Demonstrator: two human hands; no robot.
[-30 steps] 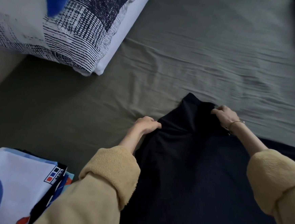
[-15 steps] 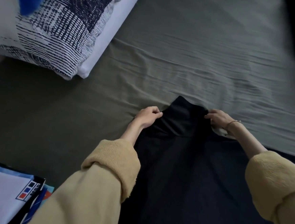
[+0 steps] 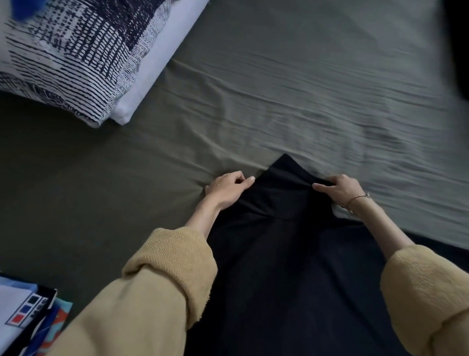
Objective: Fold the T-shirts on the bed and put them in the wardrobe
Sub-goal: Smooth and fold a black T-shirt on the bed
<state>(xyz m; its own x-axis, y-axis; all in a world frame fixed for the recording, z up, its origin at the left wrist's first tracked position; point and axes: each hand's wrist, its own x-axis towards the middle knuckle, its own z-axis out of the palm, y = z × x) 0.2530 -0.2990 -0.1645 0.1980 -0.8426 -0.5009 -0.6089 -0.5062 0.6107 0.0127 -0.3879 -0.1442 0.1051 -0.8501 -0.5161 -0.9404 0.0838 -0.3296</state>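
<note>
Olive bedsheet (image 3: 291, 78) carries black T-shirt (image 3: 289, 280), its far edge pinched by both hands' fingers (image 3: 244, 181).

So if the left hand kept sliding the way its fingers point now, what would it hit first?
The left hand points right, across the far end of the black T-shirt it pinches. Going on, it would likely cross that raised fabric and meet the right hand, which grips the opposite edge.

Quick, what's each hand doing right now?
Left hand: fingers curled, pinching the far left edge of the black T-shirt.
Right hand: fingers curled, gripping the far right edge of the same shirt.
</note>
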